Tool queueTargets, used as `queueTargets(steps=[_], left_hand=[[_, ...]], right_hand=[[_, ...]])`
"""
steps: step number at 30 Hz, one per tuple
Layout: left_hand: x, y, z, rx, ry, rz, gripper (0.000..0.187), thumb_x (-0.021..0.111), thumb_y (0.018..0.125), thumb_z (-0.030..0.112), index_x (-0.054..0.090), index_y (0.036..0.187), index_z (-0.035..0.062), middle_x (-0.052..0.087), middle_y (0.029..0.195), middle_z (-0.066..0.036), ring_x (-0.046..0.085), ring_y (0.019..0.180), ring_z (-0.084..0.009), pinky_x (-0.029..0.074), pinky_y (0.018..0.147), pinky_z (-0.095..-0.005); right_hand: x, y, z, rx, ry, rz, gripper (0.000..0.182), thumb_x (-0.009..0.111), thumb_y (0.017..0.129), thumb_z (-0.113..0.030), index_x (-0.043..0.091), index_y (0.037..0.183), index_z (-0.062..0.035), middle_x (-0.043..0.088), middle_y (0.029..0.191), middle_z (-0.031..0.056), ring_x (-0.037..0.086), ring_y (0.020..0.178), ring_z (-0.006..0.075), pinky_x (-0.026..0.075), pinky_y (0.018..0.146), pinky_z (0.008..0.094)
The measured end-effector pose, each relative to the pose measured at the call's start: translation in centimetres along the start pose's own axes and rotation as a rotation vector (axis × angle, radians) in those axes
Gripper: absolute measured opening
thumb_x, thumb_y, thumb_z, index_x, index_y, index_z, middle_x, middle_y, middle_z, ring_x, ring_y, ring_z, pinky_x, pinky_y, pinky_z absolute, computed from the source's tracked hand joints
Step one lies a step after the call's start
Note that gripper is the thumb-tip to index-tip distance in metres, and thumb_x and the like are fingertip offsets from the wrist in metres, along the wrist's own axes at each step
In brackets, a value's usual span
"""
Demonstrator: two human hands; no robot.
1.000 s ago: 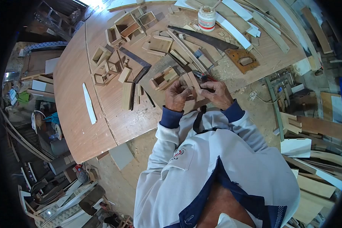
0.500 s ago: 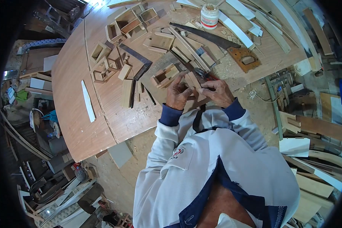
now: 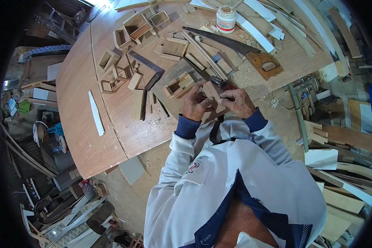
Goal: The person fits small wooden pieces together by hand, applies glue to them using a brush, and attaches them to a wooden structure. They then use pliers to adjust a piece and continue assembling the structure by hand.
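Observation:
My left hand is closed on a small wooden piece near the table's front edge. From the other side, my right hand pinches the same piece with thumb and fingertips. The piece is pale and flat, and its lower part is partly hidden by my fingers. Just left of my left hand sits a small wooden box with an open top. Behind my right hand lies a pair of pliers with red and dark handles, partly covered by the hand.
A handsaw lies at the back right near a white glue jar. A metal square and several small wooden boxes are spread across the table. A white strip lies at the left. Planks are stacked on the right.
Both hands keep hold of the wooden piece, with only a slight shift of the fingers. The view has moved a little; the things on the table stay in place.

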State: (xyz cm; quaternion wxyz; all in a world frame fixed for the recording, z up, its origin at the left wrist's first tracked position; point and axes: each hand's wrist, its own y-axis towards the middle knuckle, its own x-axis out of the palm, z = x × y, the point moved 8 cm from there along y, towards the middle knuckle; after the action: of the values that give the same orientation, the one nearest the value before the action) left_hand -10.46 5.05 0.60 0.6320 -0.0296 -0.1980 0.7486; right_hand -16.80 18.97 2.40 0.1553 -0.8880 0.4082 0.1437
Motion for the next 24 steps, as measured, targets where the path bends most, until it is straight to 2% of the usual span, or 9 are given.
queueTargets(steps=[10, 13, 14, 16, 17, 18, 20, 22, 24], left_hand=[[0.3, -0.7, 0.4, 0.008, -0.042, 0.037, 0.058, 0.059, 0.081, -0.002, 0.04, 0.135, 0.006, 0.062, 0.087, -0.012, 0.066, 0.077, -0.0203, 0.059, 0.066, -0.035], [0.5, -0.7, 0.5, 0.066, -0.077, 0.057, 0.054, 0.059, 0.082, -0.003, 0.041, 0.133, 0.0048, 0.062, 0.089, -0.013, 0.065, 0.077, -0.0202, 0.057, 0.065, -0.0322], [0.1, -0.7, 0.2, 0.168, -0.071, 0.103, 0.052, 0.059, 0.083, -0.004, 0.042, 0.131, 0.0039, 0.062, 0.089, -0.012, 0.065, 0.077, -0.02, 0.056, 0.064, -0.031], [-0.2, -0.9, 1.0, 0.27, -0.056, 0.152, 0.049, 0.059, 0.084, -0.004, 0.043, 0.13, 0.003, 0.062, 0.09, -0.012, 0.065, 0.077, -0.0198, 0.055, 0.063, -0.0298], [-0.7, -1.2, 1.2, 0.291, -0.047, 0.226, 0.048, 0.06, 0.083, -0.006, 0.045, 0.128, 0.0025, 0.061, 0.089, -0.007, 0.061, 0.076, -0.0143, 0.05, 0.065, -0.0255], [-1.2, -1.6, 1.8, 0.314, -0.039, 0.298, 0.047, 0.06, 0.082, -0.007, 0.047, 0.126, 0.002, 0.059, 0.088, -0.003, 0.057, 0.075, -0.0087, 0.046, 0.067, -0.0213], [-2.1, -2.5, 3.4, 0.329, -0.034, 0.312, 0.047, 0.059, 0.082, -0.008, 0.048, 0.126, 0.002, 0.059, 0.089, -0.003, 0.057, 0.075, -0.009, 0.046, 0.068, -0.022], [-2.7, -3.8, 6.1, 0.376, -0.084, 0.353, 0.047, 0.056, 0.082, -0.01, 0.048, 0.127, 0.002, 0.061, 0.09, -0.004, 0.058, 0.078, -0.0099, 0.047, 0.072, -0.0228], [-4.6, -4.5, 7.9, 0.435, -0.021, 0.378, 0.047, 0.059, 0.082, -0.009, 0.048, 0.127, 0.0008, 0.063, 0.094, -0.007, 0.06, 0.081, -0.0116, 0.048, 0.072, -0.0239]], right_hand=[[0.1, 0.0, -0.1, -0.012, -0.022, -0.03, 0.029, 0.068, 0.076, -0.02, 0.068, 0.094, 0.0033, 0.069, 0.089, 0.018, 0.067, 0.082, 0.027, 0.051, 0.076, 0.0335], [0.4, 0.0, -0.9, -0.029, 0.019, -0.056, 0.029, 0.068, 0.078, -0.021, 0.068, 0.095, 0.0024, 0.069, 0.089, 0.0171, 0.067, 0.082, 0.0268, 0.051, 0.074, 0.034], [0.7, 0.1, -0.8, -0.028, 0.024, -0.055, 0.029, 0.068, 0.078, -0.021, 0.068, 0.095, 0.0024, 0.069, 0.089, 0.0171, 0.067, 0.082, 0.0268, 0.051, 0.074, 0.034], [0.8, 0.3, -2.4, -0.225, -0.01, 0.007, 0.026, 0.067, 0.079, -0.022, 0.068, 0.09, 0.0014, 0.068, 0.086, 0.0154, 0.066, 0.078, 0.0286, 0.051, 0.071, 0.035], [0.6, 0.7, -2.5, -0.229, -0.003, 0.008, 0.026, 0.067, 0.079, -0.022, 0.068, 0.09, 0.0014, 0.068, 0.086, 0.0154, 0.066, 0.078, 0.0286, 0.051, 0.071, 0.035], [1.1, 1.3, -2.7, -0.216, 0.055, -0.122, 0.022, 0.066, 0.079, -0.02, 0.067, 0.089, 0.0003, 0.067, 0.082, 0.0143, 0.065, 0.076, 0.0295, 0.051, 0.071, 0.036], [1.5, 3.2, -2.8, -0.211, 0.112, -0.251, 0.019, 0.065, 0.08, -0.018, 0.067, 0.087, -0.0008, 0.066, 0.079, 0.0132, 0.064, 0.073, 0.0304, 0.051, 0.07, 0.0371], [-1.3, 5.4, -4.5, -0.456, -0.266, 0.206, 0.015, 0.06, 0.084, -0.016, 0.066, 0.083, -0.0015, 0.063, 0.087, 0.0099, 0.062, 0.08, 0.0274, 0.049, 0.075, 0.0354], [-0.6, 8.8, -3.5, -0.506, -0.413, 0.217, 0.013, 0.059, 0.083, -0.014, 0.067, 0.084, -0.0039, 0.06, 0.096, 0.0098, 0.059, 0.089, 0.0277, 0.048, 0.08, 0.0372]])
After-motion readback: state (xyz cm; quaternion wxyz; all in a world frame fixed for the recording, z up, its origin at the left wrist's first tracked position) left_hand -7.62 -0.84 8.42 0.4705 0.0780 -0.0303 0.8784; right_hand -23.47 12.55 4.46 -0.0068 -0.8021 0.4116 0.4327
